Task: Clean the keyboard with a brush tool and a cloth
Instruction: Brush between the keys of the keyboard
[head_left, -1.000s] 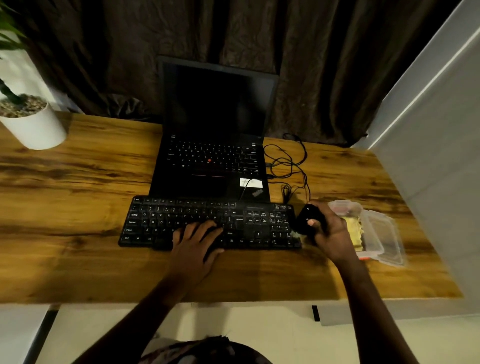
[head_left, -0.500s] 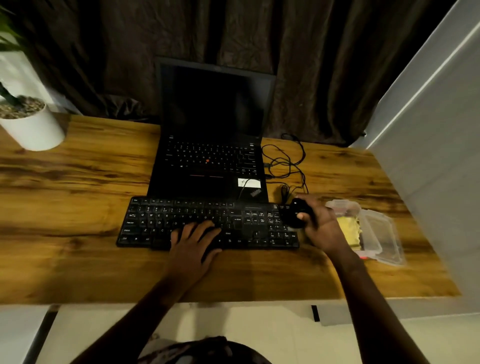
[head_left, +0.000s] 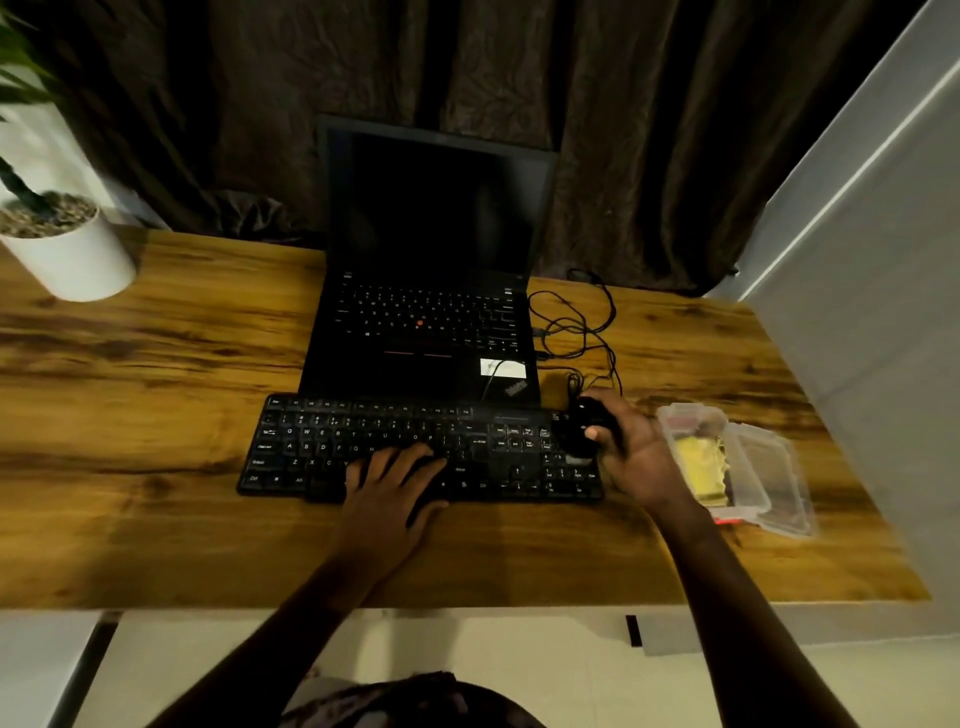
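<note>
Head view, the only one we have. Keyboard (head_left: 363, 447) lies near the front edge of the desk (head_left: 156, 415), its long axis running left to right along that edge, with the laptop (head_left: 431, 322) just behind it. Our left hand (head_left: 389, 488) rests flat on the keys at the front middle, fingers straight and spread, gripping nothing; we judge that it steadies the board. Our right hand (head_left: 634, 452) is at the keyboard's right end, fingers and thumb curled round the brush (head_left: 582, 426), a dark rounded tool held over the far right corner of the keys. Whether its bristles touch the keys we cannot tell: it is dark on dark. Nearly the whole keyboard lies to the left of the brush, so we judge the strokes must run leftward along the rows, toward the left hand, which would have to shift. What we take for the cloth (head_left: 701, 462), a yellow thing, sits in a clear box (head_left: 769, 478) just right of the right hand.
</note>
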